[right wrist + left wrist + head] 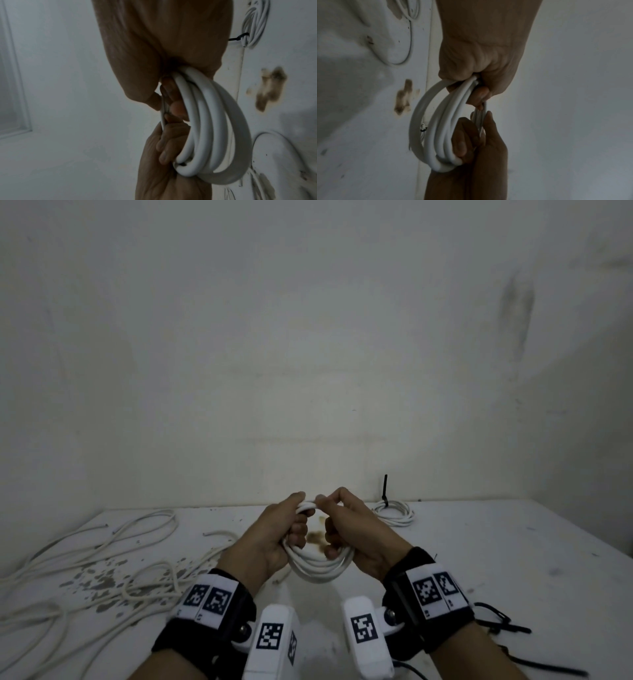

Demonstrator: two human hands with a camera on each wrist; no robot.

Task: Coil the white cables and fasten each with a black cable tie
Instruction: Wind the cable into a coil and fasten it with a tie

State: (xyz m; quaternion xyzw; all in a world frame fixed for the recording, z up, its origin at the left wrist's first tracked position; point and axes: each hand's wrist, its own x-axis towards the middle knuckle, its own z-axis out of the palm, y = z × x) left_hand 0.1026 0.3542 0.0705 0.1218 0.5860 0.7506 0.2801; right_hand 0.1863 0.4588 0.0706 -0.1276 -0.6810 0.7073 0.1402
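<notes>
Above the white table (513,559), both hands hold up a coil of white cable (318,566) of several loops. My left hand (299,520) grips its left side, fingers curled through the ring. My right hand (330,525) grips the right side, and its thumb and forefinger pinch the top strands next to the left thumb. In the left wrist view the coil (436,128) hangs between the left hand (479,60) and the right hand (479,142). The right wrist view shows the same coil (214,121). No tie shows on this coil.
A tied coil (394,511) with an upright black tie (385,487) lies by the back wall, right of my hands. Loose white cables (85,559) sprawl over the left of the table. Spare black ties (503,621) lie at the near right. A brown stain (315,537) marks the table.
</notes>
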